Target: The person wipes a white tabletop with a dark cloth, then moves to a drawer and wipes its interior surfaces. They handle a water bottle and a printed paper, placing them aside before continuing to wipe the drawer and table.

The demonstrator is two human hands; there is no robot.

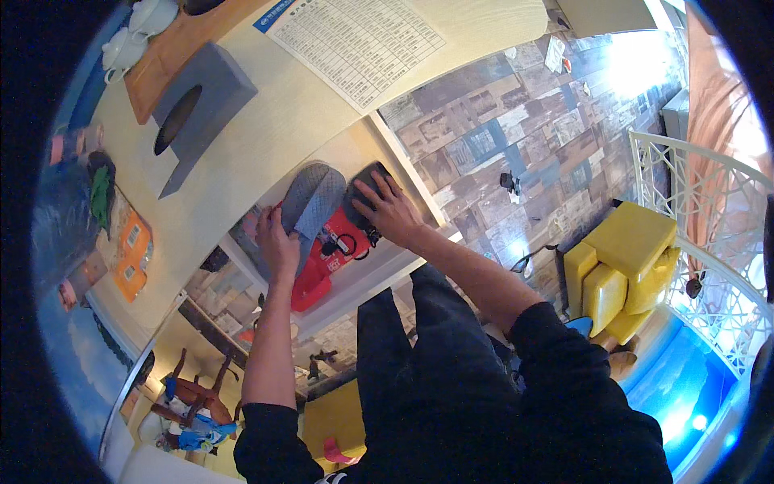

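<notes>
In front of me a drawer (404, 164) is pulled out from under a cream tabletop. My left hand (279, 242) is at the near left edge of a grey quilted pad (314, 196), like a slipper or insole, with its fingers along the side and the thumb on top. My right hand (387, 209) lies palm down over a dark flat case (354, 209), its fingers spread; its underside is hidden. Beneath and between them are a red package (311, 284) bearing print and a thin black cable loop (346, 244).
On the tabletop (290, 115) are a grey tissue-box cover (208, 103), a printed sheet (363, 48), an orange packet (132, 251) and a wooden tray (163, 60) with white cups (124, 51). To the right stand a yellow armchair (623, 266) and a white lattice screen (695, 175).
</notes>
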